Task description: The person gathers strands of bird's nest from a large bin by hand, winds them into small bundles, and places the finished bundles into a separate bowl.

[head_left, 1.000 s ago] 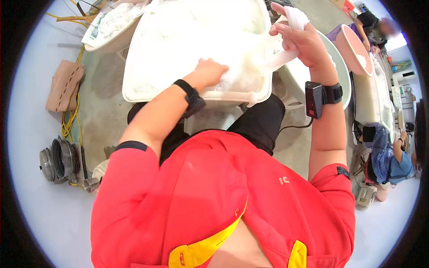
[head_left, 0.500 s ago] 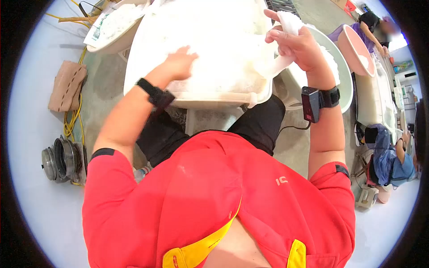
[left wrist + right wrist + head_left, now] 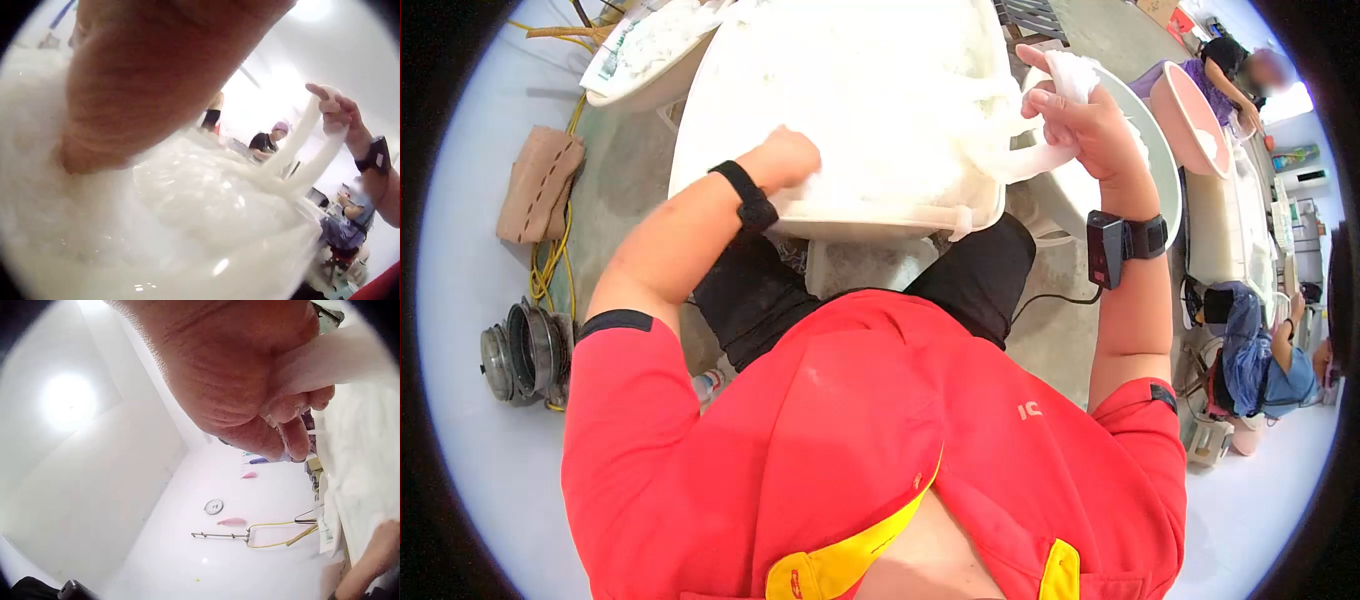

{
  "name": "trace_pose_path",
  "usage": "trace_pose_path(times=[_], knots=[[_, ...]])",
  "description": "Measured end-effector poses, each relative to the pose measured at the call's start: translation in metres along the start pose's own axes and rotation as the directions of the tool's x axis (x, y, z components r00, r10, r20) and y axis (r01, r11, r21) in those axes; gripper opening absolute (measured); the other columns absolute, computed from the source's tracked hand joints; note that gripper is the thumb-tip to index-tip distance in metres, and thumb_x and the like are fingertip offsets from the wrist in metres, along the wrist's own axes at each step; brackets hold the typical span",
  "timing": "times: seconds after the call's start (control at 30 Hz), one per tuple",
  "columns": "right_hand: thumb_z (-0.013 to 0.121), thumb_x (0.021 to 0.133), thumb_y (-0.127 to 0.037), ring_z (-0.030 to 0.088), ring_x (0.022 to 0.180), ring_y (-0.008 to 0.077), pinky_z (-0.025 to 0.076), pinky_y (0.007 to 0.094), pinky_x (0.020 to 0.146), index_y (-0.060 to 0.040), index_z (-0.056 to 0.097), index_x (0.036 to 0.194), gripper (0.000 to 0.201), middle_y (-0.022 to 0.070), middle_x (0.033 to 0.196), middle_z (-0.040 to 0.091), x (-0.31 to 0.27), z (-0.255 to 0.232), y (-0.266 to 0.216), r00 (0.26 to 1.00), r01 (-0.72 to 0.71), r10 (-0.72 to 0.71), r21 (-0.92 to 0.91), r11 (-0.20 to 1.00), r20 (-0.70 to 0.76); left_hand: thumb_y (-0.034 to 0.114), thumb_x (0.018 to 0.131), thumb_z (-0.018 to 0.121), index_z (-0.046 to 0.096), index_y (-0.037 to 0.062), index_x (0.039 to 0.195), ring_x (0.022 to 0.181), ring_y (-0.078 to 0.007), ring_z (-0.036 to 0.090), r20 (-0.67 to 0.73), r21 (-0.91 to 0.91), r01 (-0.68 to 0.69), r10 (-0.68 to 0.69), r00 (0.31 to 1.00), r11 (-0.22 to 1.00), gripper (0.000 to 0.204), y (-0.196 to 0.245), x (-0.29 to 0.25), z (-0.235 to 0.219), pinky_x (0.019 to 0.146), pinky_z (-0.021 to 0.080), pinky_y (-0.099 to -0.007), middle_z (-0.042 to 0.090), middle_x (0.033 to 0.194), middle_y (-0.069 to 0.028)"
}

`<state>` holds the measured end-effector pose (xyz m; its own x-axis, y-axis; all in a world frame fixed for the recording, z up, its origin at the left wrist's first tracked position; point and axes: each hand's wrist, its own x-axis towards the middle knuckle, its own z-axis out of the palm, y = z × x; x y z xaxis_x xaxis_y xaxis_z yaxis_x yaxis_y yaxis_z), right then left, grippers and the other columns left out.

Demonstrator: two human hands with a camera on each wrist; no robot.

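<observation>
A large white tub (image 3: 870, 222) is filled with a wet, glossy white mass (image 3: 187, 194). My left hand (image 3: 790, 158) reaches into it near the front left. Its fingertips are hidden in the white stuff, so I cannot tell whether they grip any of it. Raised over the tub's right side, my right hand (image 3: 1090, 125) holds a long white wet band (image 3: 1035, 160). The band loops over the hand and runs across the palm under curled fingers, while the index finger sticks out. Both ends of the loop hang down into the tub in the left wrist view.
A pale green basin (image 3: 1165, 190) stands right of the tub, and a pink basin (image 3: 1185, 120) beyond it. Another white basin (image 3: 650, 65) with white material is at the back left. Pots (image 3: 530, 350) and a folded brown cloth (image 3: 540, 185) lie left. Other people sit right.
My left hand has moved left from the tub's front middle, lifted with spread fingers, then lowered into the white mass. My right hand stays raised with the band, shifting slightly.
</observation>
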<state>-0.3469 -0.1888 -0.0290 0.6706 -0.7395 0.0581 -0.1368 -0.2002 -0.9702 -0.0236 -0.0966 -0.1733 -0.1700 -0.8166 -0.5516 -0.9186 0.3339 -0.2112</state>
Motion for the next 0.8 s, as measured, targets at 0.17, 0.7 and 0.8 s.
trace_pose_path(times=[0.17, 0.7, 0.8], knots=[[0.061, 0.079, -0.017, 0.038, 0.053, 0.0026, 0.032, 0.0175, 0.051, -0.0068, 0.05, 0.127, 0.051, -0.0003, 0.074, 0.056, 0.007, 0.01, -0.007, 0.995, 0.01, -0.008, -0.016, 1.0, 0.102, 0.016, 0.077, 0.061, 0.06, 0.0124, 0.109, 0.106, -0.028, 0.053, -0.12, -0.18, 0.281, -0.305, 0.945, 0.943, 0.032, -0.018, -0.033, -0.01, 0.087, 0.042, -0.0501, 0.058, 0.113, -0.012], [0.062, 0.082, -0.025, 0.052, 0.06, 0.0111, 0.043, 0.0271, 0.055, -0.0045, 0.062, 0.095, 0.024, 0.0031, 0.072, 0.057, 0.104, -0.014, -0.047, 0.926, 0.343, -0.069, -0.749, 0.567, 0.372, 0.025, 0.078, 0.063, 0.061, 0.0061, 0.088, 0.1, -0.0305, 0.051, -0.788, -0.524, -0.047, -0.463, 0.405, 0.85, 0.021, 0.003, -0.052, 0.091, 0.086, 0.041, -0.0416, 0.06, 0.095, -0.011], [0.062, 0.082, -0.024, 0.052, 0.061, 0.0113, 0.044, 0.0272, 0.055, -0.0043, 0.062, 0.095, 0.024, 0.0034, 0.072, 0.057, 0.103, -0.07, -0.122, 0.984, 0.138, -0.17, -0.829, 0.542, 0.053, 0.026, 0.078, 0.062, 0.062, 0.0065, 0.085, 0.098, -0.0297, 0.052, -0.746, -0.479, 0.027, -0.423, 0.515, 0.877, 0.021, -0.002, -0.043, 0.102, 0.085, 0.041, -0.0414, 0.062, 0.09, -0.0094]])
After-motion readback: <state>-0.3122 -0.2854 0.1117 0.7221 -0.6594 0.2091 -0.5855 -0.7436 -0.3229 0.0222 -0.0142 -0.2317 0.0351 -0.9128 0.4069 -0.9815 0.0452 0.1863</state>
